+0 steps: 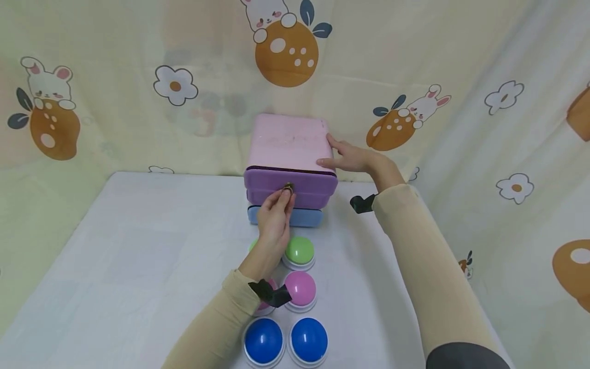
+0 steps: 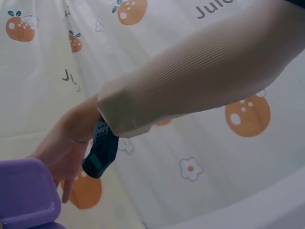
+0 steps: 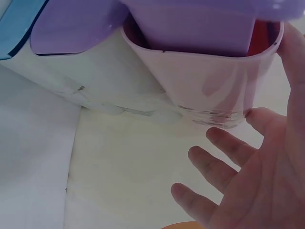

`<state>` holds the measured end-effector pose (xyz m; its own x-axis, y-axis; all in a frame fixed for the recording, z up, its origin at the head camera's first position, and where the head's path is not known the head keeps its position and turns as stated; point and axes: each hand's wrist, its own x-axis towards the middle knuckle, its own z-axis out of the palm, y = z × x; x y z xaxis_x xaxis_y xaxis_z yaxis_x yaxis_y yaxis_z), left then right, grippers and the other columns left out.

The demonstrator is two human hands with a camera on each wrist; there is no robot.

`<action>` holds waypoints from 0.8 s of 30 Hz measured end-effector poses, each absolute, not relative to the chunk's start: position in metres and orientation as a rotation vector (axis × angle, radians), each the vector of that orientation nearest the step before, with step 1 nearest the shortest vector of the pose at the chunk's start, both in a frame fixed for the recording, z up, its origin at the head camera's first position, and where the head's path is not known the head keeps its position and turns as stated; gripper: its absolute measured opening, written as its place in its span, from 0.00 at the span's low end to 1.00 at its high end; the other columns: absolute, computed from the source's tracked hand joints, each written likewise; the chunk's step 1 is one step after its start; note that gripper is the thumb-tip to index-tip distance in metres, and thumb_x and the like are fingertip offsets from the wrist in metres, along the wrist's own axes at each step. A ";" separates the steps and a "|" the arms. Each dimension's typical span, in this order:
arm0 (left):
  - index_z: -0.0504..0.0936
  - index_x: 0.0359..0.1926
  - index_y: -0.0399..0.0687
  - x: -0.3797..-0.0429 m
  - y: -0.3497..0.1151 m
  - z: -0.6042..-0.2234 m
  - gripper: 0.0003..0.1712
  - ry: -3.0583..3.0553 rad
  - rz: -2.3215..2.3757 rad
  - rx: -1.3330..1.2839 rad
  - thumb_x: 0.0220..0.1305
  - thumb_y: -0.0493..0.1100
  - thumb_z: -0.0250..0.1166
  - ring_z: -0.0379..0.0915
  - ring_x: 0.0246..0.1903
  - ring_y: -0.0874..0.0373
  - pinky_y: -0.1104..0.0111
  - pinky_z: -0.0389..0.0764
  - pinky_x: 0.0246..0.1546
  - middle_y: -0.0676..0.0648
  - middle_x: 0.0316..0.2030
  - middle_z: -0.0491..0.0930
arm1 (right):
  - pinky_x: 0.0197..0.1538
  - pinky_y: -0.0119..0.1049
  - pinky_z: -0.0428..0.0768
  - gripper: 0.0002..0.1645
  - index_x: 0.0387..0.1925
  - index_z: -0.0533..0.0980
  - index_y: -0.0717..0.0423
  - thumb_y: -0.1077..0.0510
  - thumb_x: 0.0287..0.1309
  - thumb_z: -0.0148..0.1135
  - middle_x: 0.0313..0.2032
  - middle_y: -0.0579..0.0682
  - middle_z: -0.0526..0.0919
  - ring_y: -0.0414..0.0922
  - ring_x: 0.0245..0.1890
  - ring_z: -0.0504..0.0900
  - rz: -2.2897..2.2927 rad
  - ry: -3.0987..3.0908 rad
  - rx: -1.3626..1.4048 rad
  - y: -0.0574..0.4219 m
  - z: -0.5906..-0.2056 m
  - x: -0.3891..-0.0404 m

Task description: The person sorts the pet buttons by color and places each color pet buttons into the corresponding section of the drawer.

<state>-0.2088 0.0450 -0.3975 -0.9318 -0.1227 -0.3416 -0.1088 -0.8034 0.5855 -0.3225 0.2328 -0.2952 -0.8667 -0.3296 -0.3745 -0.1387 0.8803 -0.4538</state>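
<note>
A pink drawer box point(image 1: 290, 143) tops a small stack at the back of the table, its purple drawer front point(image 1: 313, 183) facing me. My left hand point(image 1: 275, 218) pinches the small metal ring point(image 1: 288, 188) on that front between thumb and fingers. My right hand point(image 1: 348, 156) touches the box's right side and top edge, its fingers spread and fairly straight. In the right wrist view the purple drawer point(image 3: 195, 28) stands a little out of the pink box, with red showing inside at one corner. A second purple drawer front and a blue drawer front point(image 1: 306, 218) sit below.
Dome-topped push buttons stand in two columns before the stack: green point(image 1: 300, 250), pink point(image 1: 300, 288) and blue point(image 1: 309, 340). My left forearm partly covers the left column. A patterned curtain point(image 1: 207, 138) hangs right behind the white table point(image 1: 138, 256).
</note>
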 end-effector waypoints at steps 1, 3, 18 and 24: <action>0.75 0.40 0.38 -0.206 0.045 -0.397 0.06 -0.992 -2.917 0.572 0.61 0.32 0.62 0.80 0.42 0.58 0.71 0.79 0.51 0.42 0.48 0.77 | 0.71 0.63 0.43 0.60 0.73 0.26 0.37 0.24 0.53 0.50 0.75 0.49 0.32 0.54 0.75 0.34 -0.587 2.597 -0.342 0.233 -0.295 -0.323; 0.75 0.40 0.38 -0.201 0.044 -0.397 0.06 -1.013 -2.913 0.563 0.62 0.32 0.62 0.80 0.42 0.58 0.71 0.79 0.50 0.42 0.47 0.78 | 0.71 0.62 0.43 0.61 0.72 0.26 0.37 0.24 0.53 0.50 0.75 0.48 0.31 0.54 0.75 0.34 -0.598 2.592 -0.339 0.233 -0.295 -0.322; 0.75 0.39 0.38 -0.164 0.032 -0.404 0.04 -1.174 -2.907 0.451 0.63 0.31 0.61 0.80 0.37 0.61 0.72 0.80 0.48 0.44 0.42 0.78 | 0.72 0.61 0.43 0.61 0.72 0.23 0.35 0.25 0.54 0.51 0.75 0.47 0.29 0.53 0.75 0.34 -0.639 2.557 -0.347 0.235 -0.295 -0.321; 0.75 0.39 0.38 -0.154 0.028 -0.408 0.05 -1.253 -2.876 0.396 0.63 0.31 0.60 0.81 0.33 0.62 0.74 0.81 0.43 0.48 0.36 0.81 | 0.71 0.63 0.43 0.61 0.71 0.23 0.37 0.26 0.55 0.50 0.75 0.48 0.28 0.55 0.75 0.34 -0.643 2.549 -0.358 0.234 -0.294 -0.320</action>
